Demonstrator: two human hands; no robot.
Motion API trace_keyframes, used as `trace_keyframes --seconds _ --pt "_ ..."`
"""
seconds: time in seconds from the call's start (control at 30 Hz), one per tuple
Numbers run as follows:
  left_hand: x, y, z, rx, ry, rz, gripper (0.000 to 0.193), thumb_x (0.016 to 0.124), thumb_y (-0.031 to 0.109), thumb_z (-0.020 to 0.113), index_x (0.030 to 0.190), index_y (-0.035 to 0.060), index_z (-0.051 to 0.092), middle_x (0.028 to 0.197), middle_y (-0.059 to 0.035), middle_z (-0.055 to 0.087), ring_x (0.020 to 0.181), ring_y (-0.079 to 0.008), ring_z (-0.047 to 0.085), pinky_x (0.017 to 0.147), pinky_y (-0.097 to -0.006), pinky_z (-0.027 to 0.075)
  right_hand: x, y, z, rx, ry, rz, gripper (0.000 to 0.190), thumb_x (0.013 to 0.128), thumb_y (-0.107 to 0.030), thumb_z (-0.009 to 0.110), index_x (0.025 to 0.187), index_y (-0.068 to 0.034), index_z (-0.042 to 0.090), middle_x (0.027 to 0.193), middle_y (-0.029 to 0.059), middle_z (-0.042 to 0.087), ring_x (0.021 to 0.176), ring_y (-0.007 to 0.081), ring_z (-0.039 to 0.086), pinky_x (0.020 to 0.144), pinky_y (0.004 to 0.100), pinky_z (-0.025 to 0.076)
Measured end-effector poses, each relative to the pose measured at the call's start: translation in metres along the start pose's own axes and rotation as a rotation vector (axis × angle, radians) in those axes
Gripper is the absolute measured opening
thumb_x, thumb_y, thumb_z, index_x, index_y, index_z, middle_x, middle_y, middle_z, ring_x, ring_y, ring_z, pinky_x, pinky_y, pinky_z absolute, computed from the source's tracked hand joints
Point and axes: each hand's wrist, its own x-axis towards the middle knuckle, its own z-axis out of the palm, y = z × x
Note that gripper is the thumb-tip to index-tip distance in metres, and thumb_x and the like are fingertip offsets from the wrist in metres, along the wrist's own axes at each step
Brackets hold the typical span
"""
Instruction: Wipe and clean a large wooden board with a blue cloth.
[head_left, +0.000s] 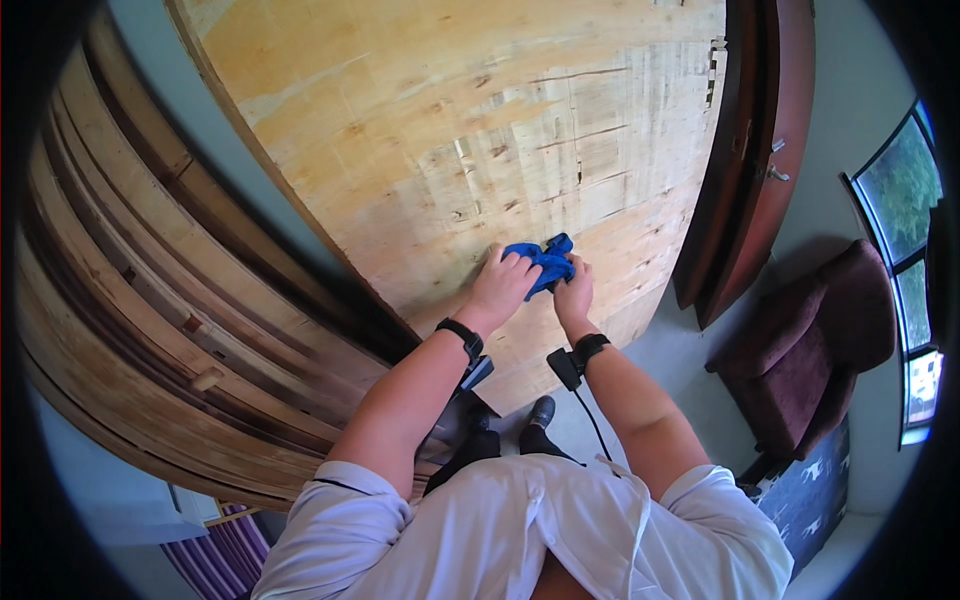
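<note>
A crumpled blue cloth (551, 264) is bunched between my two hands, in front of a large plywood sheet (360, 142). My left hand (504, 285) grips its left side, with the fingers bent over the fabric. On the other side my right hand (574, 291) holds the cloth's right edge between thumb and fingers. Whether the cloth touches the plywood I cannot tell. The sheet's face is pale and yellowish, with knots, cracks and some chipped veneer.
Long wooden boards and frames (202, 300) stand stacked at the left. To the right are dark red door panels (765, 172) with a metal handle, a maroon armchair (810, 360) and a window (900, 217). A black cable (592, 420) hangs from the device on my right wrist.
</note>
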Motion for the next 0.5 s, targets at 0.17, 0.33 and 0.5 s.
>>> trace_keyframes --seconds 0.17,0.33,0.5 --pt "-0.071 -0.024 -0.005 -0.052 -0.037 -0.023 0.031 0.089 0.019 0.063 0.118 0.0156 0.072 0.102 0.0 0.066 0.101 -0.0201 0.061 0.099 -0.0441 0.044 -0.056 -0.016 0.05 0.004 -0.057 0.135 0.043 0.081 -0.004 0.071 0.122 -0.011 0.061 0.118 0.0211 0.062 0.108 0.0438 0.063 0.093 0.0486 0.052" --pt "-0.141 -0.057 -0.034 -0.106 -0.065 -0.021 0.03 0.089 0.015 0.06 0.116 0.0138 0.072 0.102 -0.0031 0.066 0.101 -0.022 0.062 0.095 -0.042 0.044 -0.126 -0.05 0.098 0.159 -0.167 0.143 0.039 0.082 -0.002 0.07 0.12 -0.005 0.058 0.116 0.0252 0.063 0.112 0.0476 0.061 0.096 0.0512 0.052" --pt "-0.209 -0.079 -0.04 -0.164 -0.082 -0.079 0.035 0.09 0.009 0.059 0.122 0.0147 0.073 0.118 -0.0089 0.068 0.117 -0.0294 0.061 0.109 -0.0559 0.04 -0.166 -0.123 0.063 0.322 -0.417 0.094 0.032 0.09 -0.009 0.064 0.121 -0.001 0.061 0.122 0.028 0.065 0.116 0.0454 0.062 0.101 0.0497 0.05"
